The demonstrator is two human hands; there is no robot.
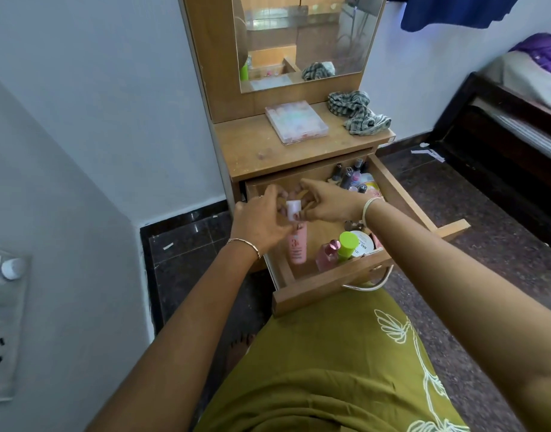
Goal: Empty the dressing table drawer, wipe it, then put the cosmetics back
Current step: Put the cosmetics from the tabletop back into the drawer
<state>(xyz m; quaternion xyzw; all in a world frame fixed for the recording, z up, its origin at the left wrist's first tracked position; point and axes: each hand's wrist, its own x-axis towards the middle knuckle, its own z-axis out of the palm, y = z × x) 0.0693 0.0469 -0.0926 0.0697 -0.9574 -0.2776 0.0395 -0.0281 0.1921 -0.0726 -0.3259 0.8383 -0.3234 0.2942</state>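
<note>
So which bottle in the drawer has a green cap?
The lime-capped bottle near the drawer's front, between the pink perfume bottle and the white tub; no other cap is green.

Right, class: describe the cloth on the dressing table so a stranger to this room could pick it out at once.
Find the wooden dressing table with its mirror. On the tabletop above the open drawer, at the right end, lies the cloth. It is crumpled, soft and grey-checked, unlike the flat, clear plastic box beside it.
</note>
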